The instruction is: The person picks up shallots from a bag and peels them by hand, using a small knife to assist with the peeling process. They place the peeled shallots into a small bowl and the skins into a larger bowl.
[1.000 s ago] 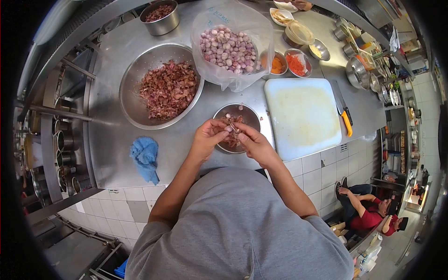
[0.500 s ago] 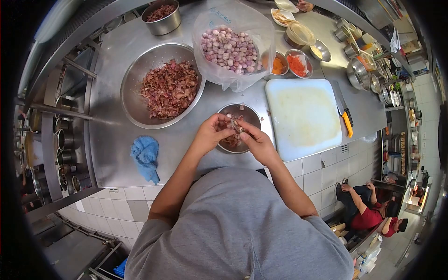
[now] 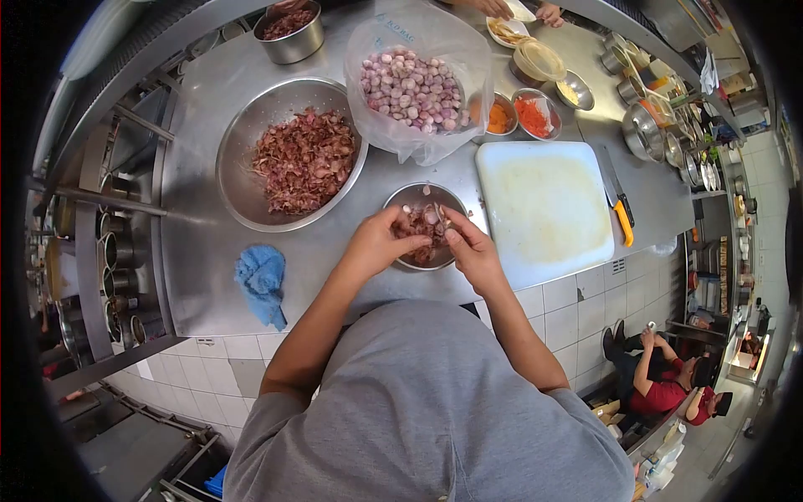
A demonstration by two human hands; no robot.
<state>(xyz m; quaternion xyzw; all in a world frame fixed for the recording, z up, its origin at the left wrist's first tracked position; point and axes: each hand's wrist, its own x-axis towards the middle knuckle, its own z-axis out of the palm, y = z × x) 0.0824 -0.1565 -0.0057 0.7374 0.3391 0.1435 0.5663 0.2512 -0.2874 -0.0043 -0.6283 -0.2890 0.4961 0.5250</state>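
Note:
Over a small steel bowl [image 3: 456,196], my left hand [image 3: 376,244] curls at the left rim, with fingers and thumb around reddish-brown shallot skins [image 3: 411,222]. What sits between its fingertips is hard to make out. My right hand [image 3: 474,253] is pinched closed at the bowl's right side, a pale sliver showing at its fingertips. A few peeled shallots [image 3: 427,190] lie in the bowl among the skins. Behind it, a clear plastic bag [image 3: 422,29] holds many pinkish peeled shallots [image 3: 411,90]. To the left, a large steel colander [image 3: 238,194] contains a heap of shallot skins [image 3: 308,159].
A white cutting board [image 3: 548,209] and an orange-handled knife [image 3: 623,219] lie to the right. A blue cloth [image 3: 262,283] rests at left. Behind stand a steel pot [image 3: 293,48] and bowls of orange pieces [image 3: 535,115]. Another person's hand [image 3: 549,14] is at the far edge.
My hands have moved apart from fingertip contact, the right going slightly right and the left lower over the bowl. Another person's hand has reached in at the far plates.

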